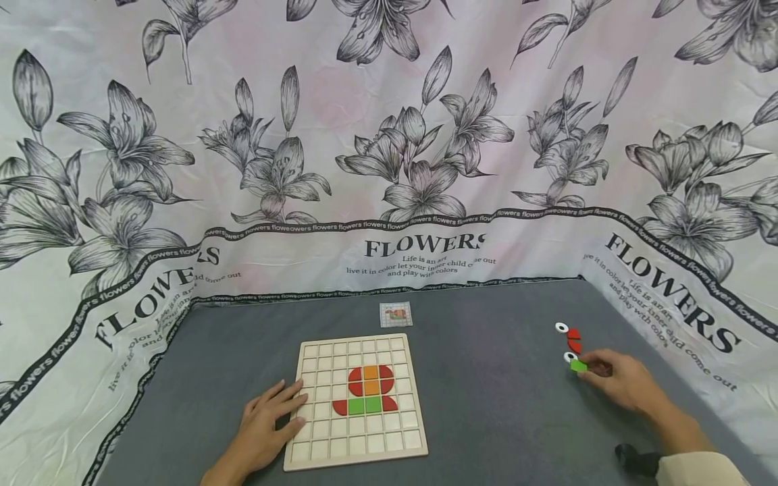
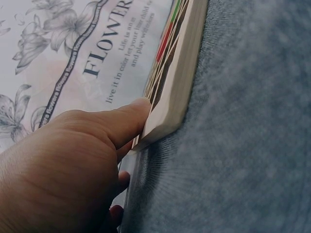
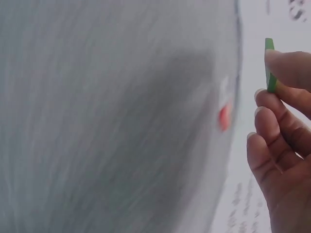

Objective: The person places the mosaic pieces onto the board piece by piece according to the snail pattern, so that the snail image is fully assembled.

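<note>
My right hand (image 1: 620, 378) pinches a green square tile (image 1: 579, 365) between thumb and fingers at the right side of the table. In the right wrist view the tile (image 3: 270, 65) is seen edge-on, above the other, loosely bent fingers. My left hand (image 1: 264, 422) rests at the left edge of a wooden grid board (image 1: 395, 442), fingers spread. The thumb (image 2: 129, 121) touches the board's rim in the left wrist view. On the board, orange squares (image 1: 371, 379) stand between red rounded tiles (image 1: 354, 381), above a row of green squares (image 1: 365, 405) with red end pieces.
Two round white pieces with dark centres (image 1: 562, 327) and red tiles (image 1: 574, 339) lie just beyond my right hand. A small picture card (image 1: 396, 314) lies behind the board. Flower-printed cloth (image 1: 425, 256) borders the grey table (image 1: 486, 405). A black object (image 1: 635, 460) is at my right wrist.
</note>
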The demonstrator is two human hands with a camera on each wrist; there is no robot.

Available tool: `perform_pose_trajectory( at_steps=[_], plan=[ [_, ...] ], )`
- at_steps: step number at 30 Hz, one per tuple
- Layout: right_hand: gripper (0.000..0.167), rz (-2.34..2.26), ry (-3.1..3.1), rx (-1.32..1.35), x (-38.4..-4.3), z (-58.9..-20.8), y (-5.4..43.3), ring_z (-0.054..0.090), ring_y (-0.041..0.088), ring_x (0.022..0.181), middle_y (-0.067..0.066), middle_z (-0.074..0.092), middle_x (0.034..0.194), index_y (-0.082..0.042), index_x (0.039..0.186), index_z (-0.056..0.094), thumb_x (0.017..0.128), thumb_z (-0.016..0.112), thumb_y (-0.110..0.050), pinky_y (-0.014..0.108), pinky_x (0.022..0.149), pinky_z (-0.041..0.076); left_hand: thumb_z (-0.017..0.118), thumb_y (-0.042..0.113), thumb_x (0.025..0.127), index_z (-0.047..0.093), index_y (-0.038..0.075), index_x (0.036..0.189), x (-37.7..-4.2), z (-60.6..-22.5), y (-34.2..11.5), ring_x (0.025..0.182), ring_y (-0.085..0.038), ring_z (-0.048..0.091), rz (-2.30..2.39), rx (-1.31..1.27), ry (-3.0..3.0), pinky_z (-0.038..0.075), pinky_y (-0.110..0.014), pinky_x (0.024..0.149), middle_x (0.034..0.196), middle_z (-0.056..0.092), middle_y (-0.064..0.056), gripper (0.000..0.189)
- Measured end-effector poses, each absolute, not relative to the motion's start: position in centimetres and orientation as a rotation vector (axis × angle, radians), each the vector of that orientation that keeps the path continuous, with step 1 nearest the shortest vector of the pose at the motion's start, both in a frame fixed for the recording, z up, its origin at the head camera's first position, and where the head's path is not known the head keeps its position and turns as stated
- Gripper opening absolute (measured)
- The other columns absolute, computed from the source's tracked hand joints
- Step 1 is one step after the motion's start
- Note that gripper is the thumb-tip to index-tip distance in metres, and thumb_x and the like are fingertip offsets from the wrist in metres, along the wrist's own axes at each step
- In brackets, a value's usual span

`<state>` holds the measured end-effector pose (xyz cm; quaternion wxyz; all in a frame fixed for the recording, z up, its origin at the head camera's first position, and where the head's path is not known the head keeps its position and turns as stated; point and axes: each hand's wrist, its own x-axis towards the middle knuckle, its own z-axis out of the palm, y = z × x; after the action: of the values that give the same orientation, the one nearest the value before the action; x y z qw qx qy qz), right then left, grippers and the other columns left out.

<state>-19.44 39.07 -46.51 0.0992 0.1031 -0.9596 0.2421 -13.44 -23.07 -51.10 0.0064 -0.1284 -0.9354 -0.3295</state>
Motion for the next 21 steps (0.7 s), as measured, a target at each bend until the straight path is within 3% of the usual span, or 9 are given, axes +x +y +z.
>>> perform_pose_trajectory(
  at_steps=[4, 14, 21],
  plan=[
    [0.023, 0.726, -2.671, 0.386, -18.9, -45.4, 36.8, 0.058, 0.002, 0.071, -0.005, 0.066, 0.082, -0.01, 0.096, 0.073, 0.076, 0.083, -0.012, 0.029, 0.061, 0.049, 0.07, 0.026, 0.09, 0.062, 0.011, 0.132, -13.4, -51.1, -23.1, 0.139, -0.036, 0.026, -1.038, -0.402, -2.915, 0.011, -0.062, 0.102, 0.148, 0.042, -0.002, 0.045],
    [0.032, 0.747, -2.467, 0.57, -17.6, -42.7, 31.1, 0.065, 0.015, 0.079, -0.007, 0.066, 0.094, -0.014, 0.1, 0.073, 0.072, 0.084, -0.003, 0.026, 0.066, 0.051, 0.07, 0.026, 0.091, 0.063, 0.011, 0.131, -13.3, -51.2, -23.0, 0.139, -0.035, 0.027, -1.033, -0.397, -2.907, 0.011, -0.062, 0.103, 0.147, 0.043, -0.002, 0.044],
    [0.036, 0.824, -2.388, 0.684, -16.4, -41.3, 27.1, 0.061, 0.009, 0.081, -0.011, 0.065, 0.095, -0.015, 0.102, 0.073, 0.071, 0.085, -0.002, 0.022, 0.068, 0.048, 0.07, 0.026, 0.09, 0.063, 0.011, 0.132, -13.4, -51.1, -23.0, 0.139, -0.036, 0.026, -1.029, -0.398, -2.914, 0.011, -0.062, 0.103, 0.148, 0.042, -0.002, 0.045]
  ],
)
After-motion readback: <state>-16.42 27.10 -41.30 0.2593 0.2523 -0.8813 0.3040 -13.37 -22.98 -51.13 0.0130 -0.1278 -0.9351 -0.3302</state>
